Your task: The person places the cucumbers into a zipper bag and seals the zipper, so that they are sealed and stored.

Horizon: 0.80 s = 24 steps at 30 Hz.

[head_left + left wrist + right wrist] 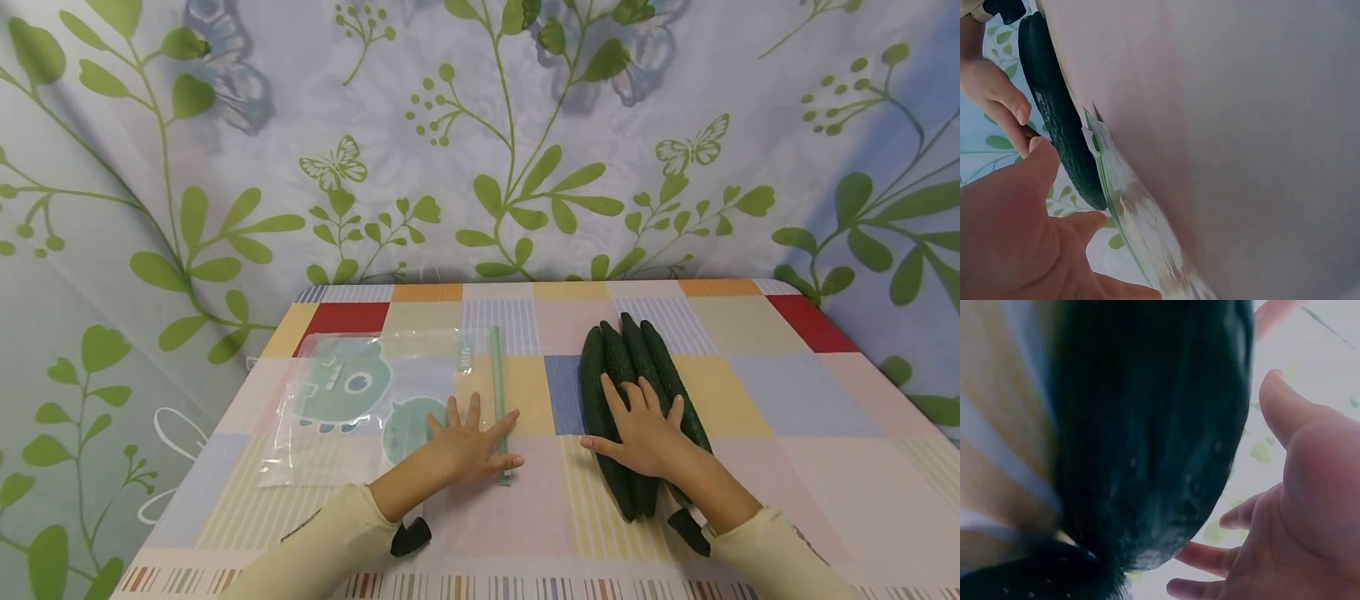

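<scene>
Cucumbers [618,360], four abreast, lie on the tablecloth [795,400] beneath your spread right hand [647,433]; your left hand [467,448] — fingers also splayed, gripping nothing — crosses the green strip [498,379] of the clear bag [420,367]. Light, flat pressure should steady the row — pushing hard could scatter it.

Nothing can be read: the small marking [465,357] on the clear bag [367,412] is illegible.
</scene>
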Each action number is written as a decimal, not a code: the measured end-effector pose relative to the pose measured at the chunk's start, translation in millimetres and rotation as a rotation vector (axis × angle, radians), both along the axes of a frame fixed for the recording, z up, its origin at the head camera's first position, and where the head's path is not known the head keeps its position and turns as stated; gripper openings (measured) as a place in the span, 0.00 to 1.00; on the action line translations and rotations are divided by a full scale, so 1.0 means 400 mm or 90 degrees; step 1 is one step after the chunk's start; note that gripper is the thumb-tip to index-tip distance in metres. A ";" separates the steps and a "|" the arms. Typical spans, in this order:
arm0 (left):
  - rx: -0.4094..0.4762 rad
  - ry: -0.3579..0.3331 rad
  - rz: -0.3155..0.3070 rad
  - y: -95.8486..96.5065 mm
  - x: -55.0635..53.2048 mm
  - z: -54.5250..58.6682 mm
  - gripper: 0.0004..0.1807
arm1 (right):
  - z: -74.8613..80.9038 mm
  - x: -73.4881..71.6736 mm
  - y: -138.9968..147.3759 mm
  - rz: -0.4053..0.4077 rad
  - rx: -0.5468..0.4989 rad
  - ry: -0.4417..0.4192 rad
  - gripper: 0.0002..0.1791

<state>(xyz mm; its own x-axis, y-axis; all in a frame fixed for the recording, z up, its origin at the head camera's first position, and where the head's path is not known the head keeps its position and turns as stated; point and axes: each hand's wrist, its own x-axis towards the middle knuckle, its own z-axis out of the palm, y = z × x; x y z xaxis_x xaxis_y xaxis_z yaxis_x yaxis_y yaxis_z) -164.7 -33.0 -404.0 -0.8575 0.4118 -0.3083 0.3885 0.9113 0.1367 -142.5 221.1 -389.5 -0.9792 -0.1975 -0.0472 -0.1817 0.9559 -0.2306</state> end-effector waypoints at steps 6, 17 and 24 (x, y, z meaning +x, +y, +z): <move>0.002 -0.012 0.010 -0.009 -0.001 0.000 0.39 | -0.004 0.008 -0.017 0.010 0.009 -0.006 0.54; 0.017 -0.025 0.021 -0.020 -0.002 -0.004 0.38 | -0.026 0.016 -0.033 0.029 -0.006 -0.018 0.54; 0.053 -0.019 0.008 -0.030 -0.012 -0.009 0.39 | -0.038 0.019 -0.035 0.037 -0.012 0.018 0.57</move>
